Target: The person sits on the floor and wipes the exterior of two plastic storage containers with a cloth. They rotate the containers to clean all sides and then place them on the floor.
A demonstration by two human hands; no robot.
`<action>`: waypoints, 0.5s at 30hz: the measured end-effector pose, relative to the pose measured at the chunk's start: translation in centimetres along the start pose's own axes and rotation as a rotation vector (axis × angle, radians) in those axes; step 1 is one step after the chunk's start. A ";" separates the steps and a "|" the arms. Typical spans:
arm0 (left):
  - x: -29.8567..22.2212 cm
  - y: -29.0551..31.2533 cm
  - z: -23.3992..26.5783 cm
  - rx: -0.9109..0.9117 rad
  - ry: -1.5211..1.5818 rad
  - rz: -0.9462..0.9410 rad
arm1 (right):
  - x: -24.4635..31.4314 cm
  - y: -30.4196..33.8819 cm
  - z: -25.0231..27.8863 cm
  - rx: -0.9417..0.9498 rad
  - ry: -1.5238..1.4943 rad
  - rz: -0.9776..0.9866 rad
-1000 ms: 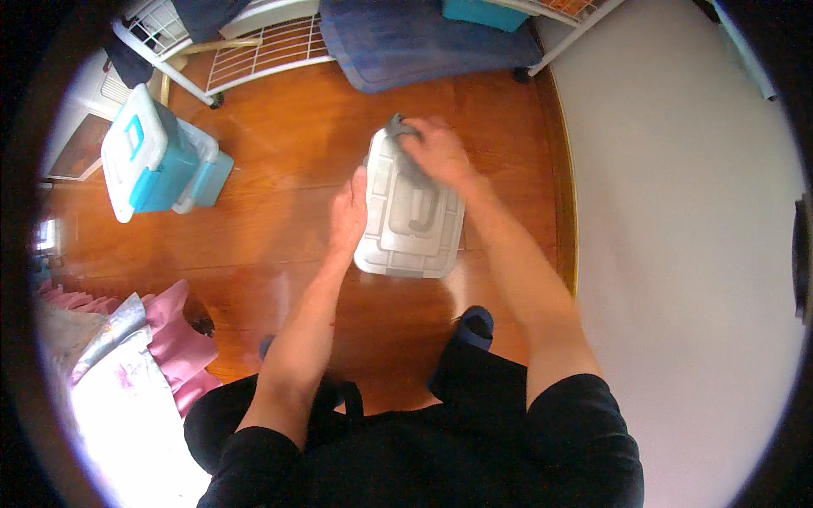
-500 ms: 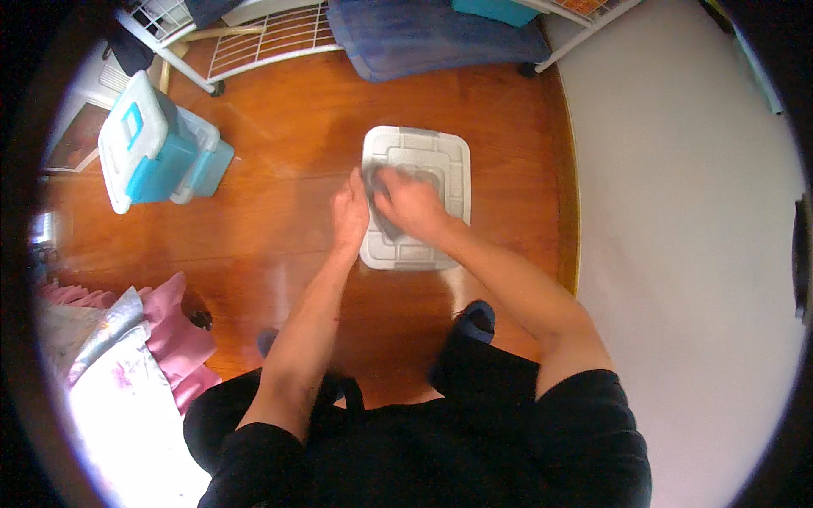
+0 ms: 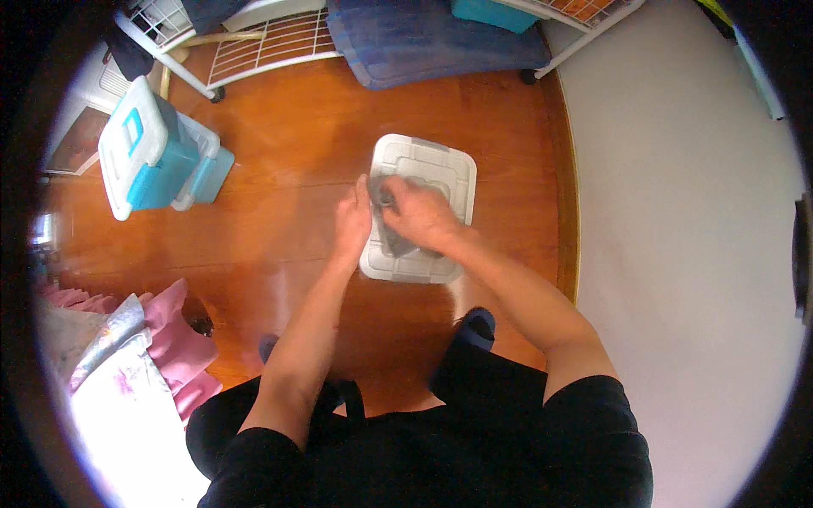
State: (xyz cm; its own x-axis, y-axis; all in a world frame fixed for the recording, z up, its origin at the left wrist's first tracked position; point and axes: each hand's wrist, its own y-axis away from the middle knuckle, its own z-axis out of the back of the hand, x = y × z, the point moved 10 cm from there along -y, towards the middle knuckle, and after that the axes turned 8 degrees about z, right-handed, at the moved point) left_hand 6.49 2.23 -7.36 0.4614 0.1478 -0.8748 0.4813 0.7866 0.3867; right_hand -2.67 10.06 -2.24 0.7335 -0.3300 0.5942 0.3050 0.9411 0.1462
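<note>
A whitish plastic storage box (image 3: 462, 182) with a ribbed lid rests on the wooden floor in front of my feet. My right hand (image 3: 419, 213) is over the left part of the lid, its fingers bunched on a crumpled dark grey cloth (image 3: 396, 244) that lies against the lid. Part of the cloth is covered by the fingers. Along the box's left edge my left hand (image 3: 351, 224) is set, its fingers stretched forward and touching the side. The sides of the box are mostly hidden beneath the lid.
Two blue bins with white lids (image 3: 152, 165) stand at the far left. A white wheeled wire rack (image 3: 271, 52) and a dark blue plastic piece (image 3: 423, 46) lie along the back. Pink and white bedding (image 3: 182, 339) is at left, a white wall (image 3: 677, 254) at right.
The box has turned slightly clockwise. My right hand has shifted a little on the lid with the cloth. The whole view has moved slightly; my left hand stays at the box's left edge.
</note>
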 end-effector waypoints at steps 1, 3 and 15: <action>-0.2 0.2 -0.4 0.025 -0.001 -0.024 | -1.8 0.4 0.5 -0.034 0.051 -0.059; -0.4 0.5 -1.4 0.103 -0.006 -0.057 | -5.1 -0.7 3.7 -0.256 0.013 -0.042; -0.1 -0.6 -2.5 0.109 -0.140 -0.036 | -5.6 -0.9 6.0 -0.352 -0.230 0.014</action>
State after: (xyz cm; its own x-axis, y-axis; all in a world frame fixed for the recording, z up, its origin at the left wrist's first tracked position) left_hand 4.27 3.21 -8.21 0.5377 0.0303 -0.8426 0.5735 0.7194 0.3918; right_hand -10.75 11.52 -0.95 0.5967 -0.2551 0.7609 0.5141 0.8495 -0.1183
